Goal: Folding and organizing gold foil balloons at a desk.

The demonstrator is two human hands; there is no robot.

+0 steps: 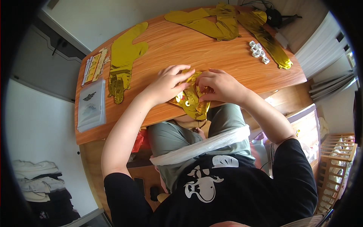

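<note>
A clear plastic pouch (90,106) lies flat near the left end of the wooden table (227,62), with a printed sheet showing inside it; just beyond it sits a smaller packet (94,66) holding gold and white strips; what else either contains cannot be made out. A long flat gold foil balloon (123,62) lies beside these, touching neither hand; more gold foil shapes (219,22) are heaped at the far edge, and a cluster of small white clips (259,51) rests near the right end.

The crumpled gold foil balloon (193,100) sits at the near edge of the table, directly in front of the person, partly hanging over the edge above the lap. The left hand (170,83) is laid on its left side, fingers spread and bent, pressing down on the foil; the right hand (219,85) covers its right side, fingers curled and pinching the foil; the two hands almost meet at the thumbs. Both forearms rise from the lower edge, elbows out wide.
</note>
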